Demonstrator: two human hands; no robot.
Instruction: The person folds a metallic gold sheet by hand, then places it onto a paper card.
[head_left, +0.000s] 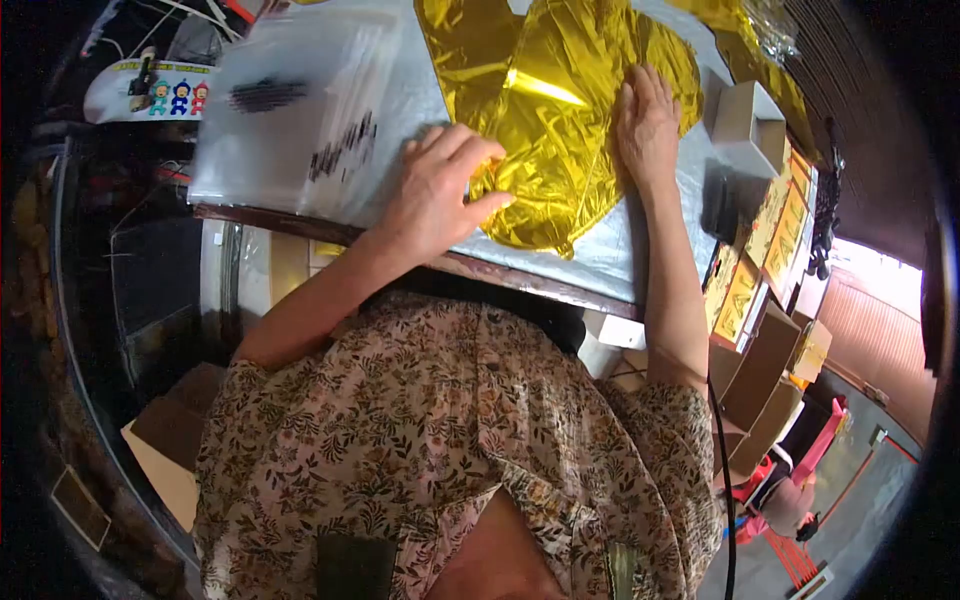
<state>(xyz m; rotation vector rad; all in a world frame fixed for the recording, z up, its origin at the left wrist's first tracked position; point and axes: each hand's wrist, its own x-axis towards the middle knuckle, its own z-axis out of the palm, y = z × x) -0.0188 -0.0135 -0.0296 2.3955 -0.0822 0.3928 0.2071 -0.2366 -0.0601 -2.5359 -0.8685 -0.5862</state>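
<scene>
Gold foil sheet [555, 140] on table [612, 258], under right hand [650, 130], fingers laid flat. Left hand [437, 190] curled at its near-left edge, can't tell if gripping. Probably light, limp, slippery, creases easily: pinch 2 edges.

The silvery table [612, 262] carries gold foil [560, 150], clear plastic [290, 130] and a box [735, 118].

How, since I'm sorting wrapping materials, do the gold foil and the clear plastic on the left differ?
Colour: the gold foil is metallic yellow, while the clear plastic is see-through, with dark marks showing on or through it.
Surface: the foil is crinkled; the plastic lies flatter.
Outline: the foil's near end is rounded, whereas the plastic's near edge is fairly straight.
Shared: both are shiny and lie on the same table.
</scene>
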